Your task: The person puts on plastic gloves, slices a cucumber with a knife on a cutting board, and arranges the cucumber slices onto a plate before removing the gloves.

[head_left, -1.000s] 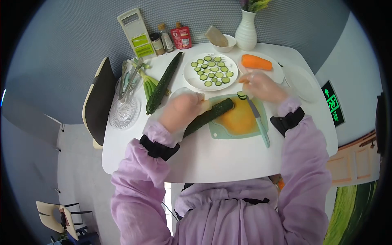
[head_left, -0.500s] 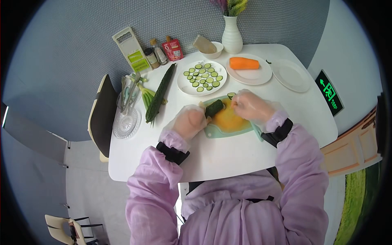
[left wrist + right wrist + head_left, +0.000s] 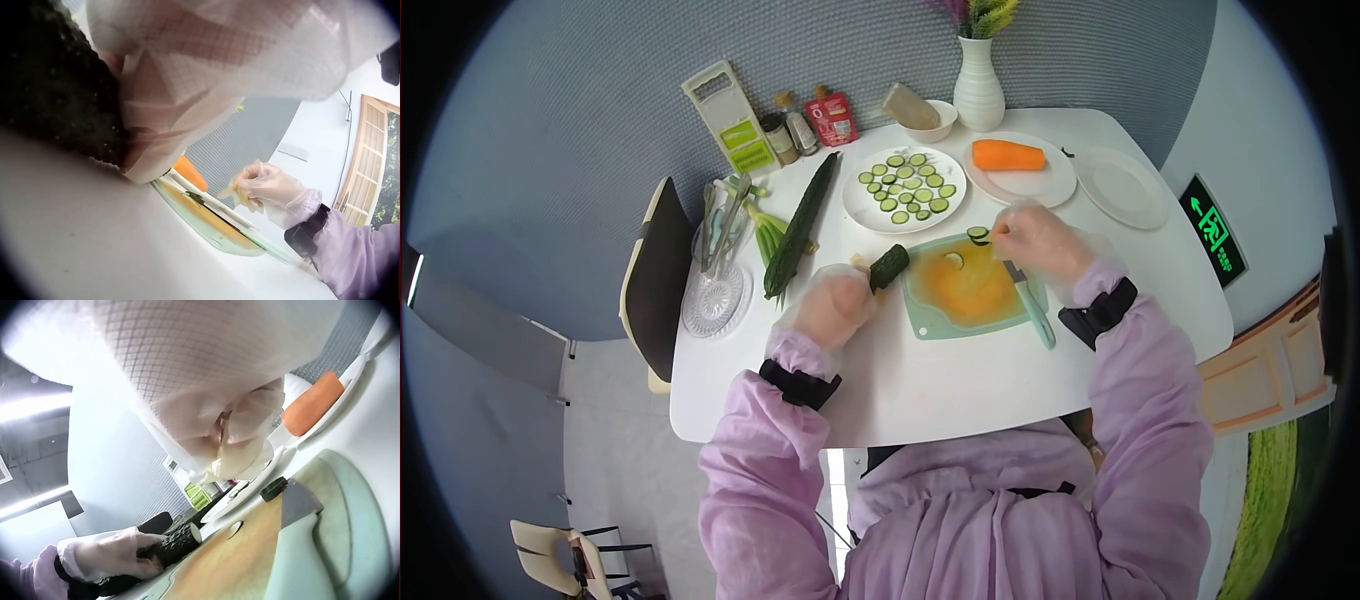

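My left hand [image 3: 832, 305], in a clear plastic glove, grips a dark green cucumber [image 3: 889, 267] just left of the green cutting board [image 3: 930, 322]. The cucumber's pale cut end [image 3: 196, 533] faces the board in the right wrist view. Above the board's upper right is my gloved right hand [image 3: 1040, 240], fingers curled in; whether a slice is between the fingertips I cannot tell. Close to these fingers are cucumber slices [image 3: 977, 233], and a single slice [image 3: 955, 260] lies on the orange-stained board. A green-handled knife [image 3: 1033, 305] rests along the board's right side.
Behind the board stands a plate [image 3: 855, 212] of cucumber slices, with a carrot [image 3: 1008, 155] on another plate and a further plate [image 3: 1122, 185] at right. A whole cucumber [image 3: 802, 228], spring onions [image 3: 768, 238] and glass dishes [image 3: 718, 303] are at left. A grater [image 3: 732, 118] leans against the wall.
Over the last second my left hand has drawn the cucumber leftward off the board, uncovering a slice. My right hand dipped toward the board and has risen back to the upper right.
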`<state>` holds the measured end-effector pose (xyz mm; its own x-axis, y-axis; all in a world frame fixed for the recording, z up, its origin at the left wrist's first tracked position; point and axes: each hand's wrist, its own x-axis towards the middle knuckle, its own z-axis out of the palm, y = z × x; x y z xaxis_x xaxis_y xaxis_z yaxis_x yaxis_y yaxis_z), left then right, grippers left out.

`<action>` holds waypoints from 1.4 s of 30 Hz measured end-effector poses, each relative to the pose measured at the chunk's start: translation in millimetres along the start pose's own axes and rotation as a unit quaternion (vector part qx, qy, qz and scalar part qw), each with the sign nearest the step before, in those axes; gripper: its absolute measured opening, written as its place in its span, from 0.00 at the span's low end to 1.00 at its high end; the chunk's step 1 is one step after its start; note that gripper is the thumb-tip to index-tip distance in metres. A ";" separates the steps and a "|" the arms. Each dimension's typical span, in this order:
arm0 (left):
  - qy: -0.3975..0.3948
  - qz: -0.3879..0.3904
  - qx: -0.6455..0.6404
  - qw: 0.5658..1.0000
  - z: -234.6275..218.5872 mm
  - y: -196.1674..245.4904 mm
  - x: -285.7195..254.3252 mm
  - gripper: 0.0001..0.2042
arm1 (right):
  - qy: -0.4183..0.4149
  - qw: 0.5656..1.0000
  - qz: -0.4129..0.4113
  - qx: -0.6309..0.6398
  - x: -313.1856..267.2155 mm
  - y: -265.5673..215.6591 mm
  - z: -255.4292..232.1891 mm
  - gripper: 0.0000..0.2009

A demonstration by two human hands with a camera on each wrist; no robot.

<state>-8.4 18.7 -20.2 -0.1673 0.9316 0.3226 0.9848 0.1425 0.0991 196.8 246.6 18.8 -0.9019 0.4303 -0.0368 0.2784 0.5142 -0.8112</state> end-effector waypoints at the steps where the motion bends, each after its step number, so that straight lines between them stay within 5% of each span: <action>1: 0.000 -0.001 -0.001 1.000 0.1 -2.6 -1.3 0.12 | 0.025 0.999 -0.033 -0.031 1.9 2.0 -2.0 0.08; 5: -0.002 -0.018 0.017 1.000 -0.9 -4.9 -1.6 0.12 | 0.105 0.976 -0.129 -0.140 15.6 23.6 -8.0 0.08; 12: 0.048 -0.014 0.067 0.997 -25.8 16.7 13.8 0.10 | 0.120 0.959 -0.168 -0.194 36.8 42.6 -11.2 0.11; 14: 0.063 -0.010 0.048 0.997 -26.0 18.4 18.0 0.09 | -0.009 0.961 -0.093 -0.261 36.1 10.7 -9.6 0.13; 18: 0.090 0.036 -0.005 0.995 -27.1 26.2 26.7 0.06 | 0.012 0.935 -0.174 -0.308 60.2 23.8 3.2 0.15; 20: 0.098 0.059 -0.033 0.993 -28.5 31.1 27.5 0.06 | -0.057 0.922 -0.069 -0.376 68.6 18.8 8.4 0.15; 27: 0.050 0.091 -0.073 0.992 -18.9 32.8 29.1 0.04 | -0.108 0.922 -0.080 -0.364 76.5 11.8 1.0 0.13; 32: 0.029 0.091 -0.109 0.989 -18.7 31.9 29.8 0.04 | -0.108 0.877 -0.072 -0.463 71.6 -5.9 8.0 0.10; 42: 0.042 0.064 -0.115 0.990 -10.7 29.3 24.7 0.05 | -0.069 0.931 -0.158 -0.322 68.0 11.0 -2.6 0.12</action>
<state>15.8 42.3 0.7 -0.0548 0.9044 0.4232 0.9634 -0.0636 0.2606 139.3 283.4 8.9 -0.9937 0.1065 0.0337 0.0930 0.9559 -0.2784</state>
